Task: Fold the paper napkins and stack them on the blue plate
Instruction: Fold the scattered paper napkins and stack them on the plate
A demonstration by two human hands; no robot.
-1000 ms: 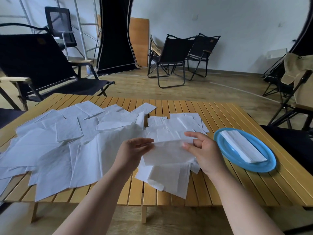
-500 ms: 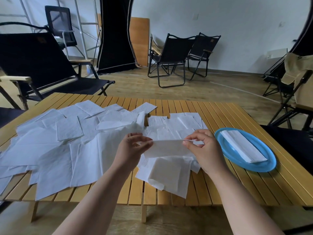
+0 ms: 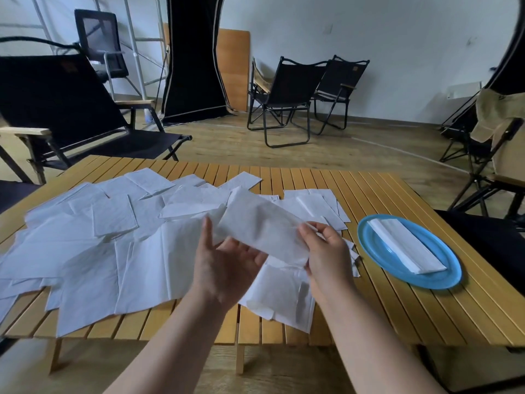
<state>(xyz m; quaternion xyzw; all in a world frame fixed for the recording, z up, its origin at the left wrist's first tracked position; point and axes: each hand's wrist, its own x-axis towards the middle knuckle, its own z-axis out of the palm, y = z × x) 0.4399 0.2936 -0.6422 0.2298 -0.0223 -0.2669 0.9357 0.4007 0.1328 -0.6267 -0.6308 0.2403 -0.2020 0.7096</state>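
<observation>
My right hand [image 3: 324, 251] pinches the folded napkin [image 3: 261, 228] at its near-right end, my left hand [image 3: 224, 263] lies open under it, and the plate [image 3: 369, 245] sits just right, nearer my right hand.

Single head-worn wide-angle view, looking forward and down from close above the near edge of the surface [image 3: 426, 308], taking in both forearms and the chairs [image 3: 287, 92] beyond.
</observation>
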